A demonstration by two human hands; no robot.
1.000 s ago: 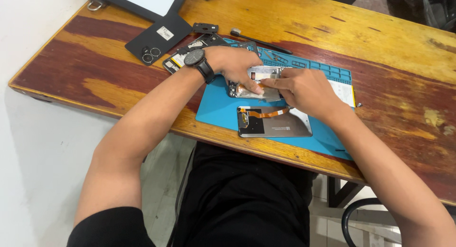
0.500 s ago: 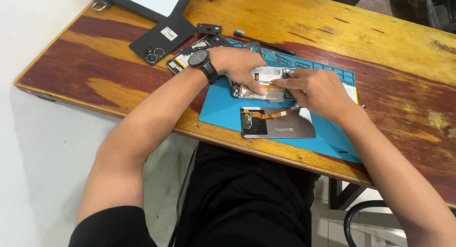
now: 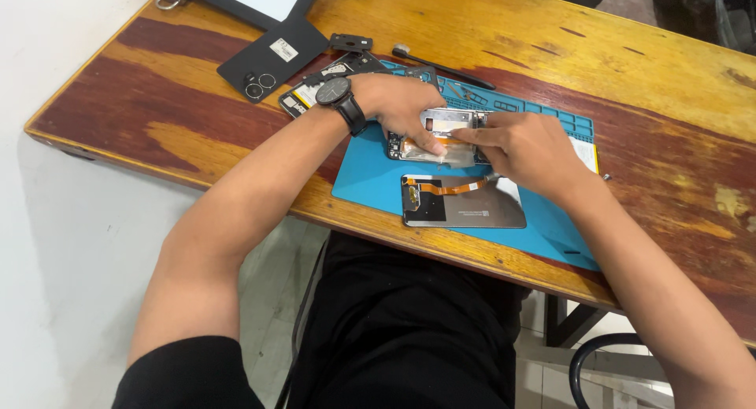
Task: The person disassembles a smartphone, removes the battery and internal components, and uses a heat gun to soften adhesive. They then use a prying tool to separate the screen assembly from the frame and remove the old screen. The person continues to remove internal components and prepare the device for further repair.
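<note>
1. Left hand (image 3: 398, 102), black wristwatch (image 3: 340, 94) on wrist, presses down on opened phone body (image 3: 441, 133); fingers laid flat on its left part, not curled round it
2. Right hand (image 3: 529, 151) rests on phone body's right side, fingers bunched together, forefinger tip on the middle; cannot tell if anything is pinched
3. Phone body lies on blue repair mat (image 3: 370, 173), upper middle, between both hands
4. Detached screen panel (image 3: 463, 200) with orange flex cable (image 3: 449, 188) lies face down just below phone body, on mat
5. Black back cover (image 3: 272, 59) on wooden table (image 3: 669, 70), left of mat; thin dark tool (image 3: 441, 65) at mat's far edge
</note>
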